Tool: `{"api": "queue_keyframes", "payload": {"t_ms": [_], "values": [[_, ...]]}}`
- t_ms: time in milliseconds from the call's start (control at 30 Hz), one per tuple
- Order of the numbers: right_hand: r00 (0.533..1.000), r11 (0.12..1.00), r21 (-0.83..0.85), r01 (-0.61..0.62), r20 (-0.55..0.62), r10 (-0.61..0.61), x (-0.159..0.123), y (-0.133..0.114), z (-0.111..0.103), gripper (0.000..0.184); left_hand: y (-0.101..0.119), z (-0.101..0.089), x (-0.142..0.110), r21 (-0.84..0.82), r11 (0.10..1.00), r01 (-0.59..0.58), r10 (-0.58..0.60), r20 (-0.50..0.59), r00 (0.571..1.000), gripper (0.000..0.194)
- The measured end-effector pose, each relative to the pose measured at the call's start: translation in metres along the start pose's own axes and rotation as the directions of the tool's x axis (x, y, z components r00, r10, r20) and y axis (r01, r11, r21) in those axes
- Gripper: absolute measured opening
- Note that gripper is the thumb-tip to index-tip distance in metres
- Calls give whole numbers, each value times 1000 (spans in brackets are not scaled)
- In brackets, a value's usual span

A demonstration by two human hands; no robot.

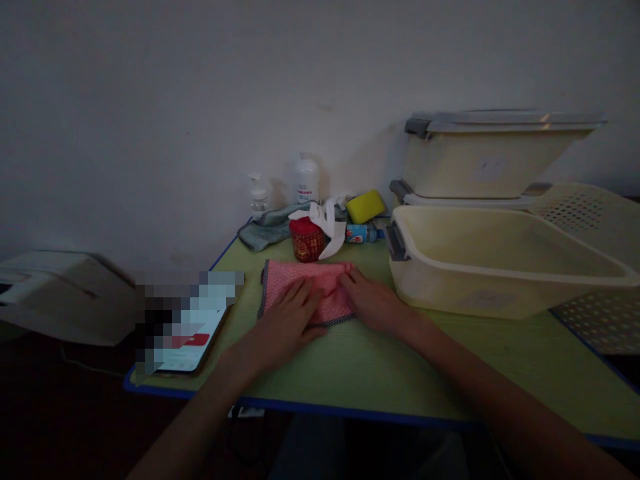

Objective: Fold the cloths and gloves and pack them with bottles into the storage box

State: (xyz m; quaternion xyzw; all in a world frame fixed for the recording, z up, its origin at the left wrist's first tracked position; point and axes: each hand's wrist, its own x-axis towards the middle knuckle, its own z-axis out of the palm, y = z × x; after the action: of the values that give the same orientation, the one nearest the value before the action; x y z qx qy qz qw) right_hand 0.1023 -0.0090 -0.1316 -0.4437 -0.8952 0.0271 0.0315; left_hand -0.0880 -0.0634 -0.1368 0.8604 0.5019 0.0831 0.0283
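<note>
A pink cloth [281, 279] with a dark checked edge lies on the green table in front of me. My left hand [294, 312] rests flat on its left and middle part, fingers stretched out. At the cloth's right edge, the fingers of my right hand [371, 301] are closed on the fabric, where it is slightly creased. Just behind the cloth stands a red round container [307, 240] with gold markings, and white tissue [334, 230] hangs beside it.
An open cream bin [465, 287] stands right of my hands, with a lidded bin [470, 160] behind it. A phone [193, 340] lies left. Farther back are a grey-green cloth [265, 230], white bottle [306, 179], clear bottle [257, 197], yellow sponge [366, 207] and blue-labelled bottle [357, 233].
</note>
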Motion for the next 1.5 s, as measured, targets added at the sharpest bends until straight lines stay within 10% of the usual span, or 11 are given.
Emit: {"api": "queue_keyframes", "payload": {"t_ms": [767, 1267, 1500], "values": [[991, 993, 85, 82, -111, -72, -94, -10, 11, 58, 23, 12, -53, -37, 994, -102, 102, 12, 995, 46], [982, 983, 128, 134, -152, -114, -99, -5, 3, 22, 21, 23, -61, -272, 958, 90, -124, -111, 986, 51], [967, 967, 124, 221, -158, -200, -111, 4, -9, 32, 20, 26, -61, -331, 934, 137, -196, -153, 969, 44]]}}
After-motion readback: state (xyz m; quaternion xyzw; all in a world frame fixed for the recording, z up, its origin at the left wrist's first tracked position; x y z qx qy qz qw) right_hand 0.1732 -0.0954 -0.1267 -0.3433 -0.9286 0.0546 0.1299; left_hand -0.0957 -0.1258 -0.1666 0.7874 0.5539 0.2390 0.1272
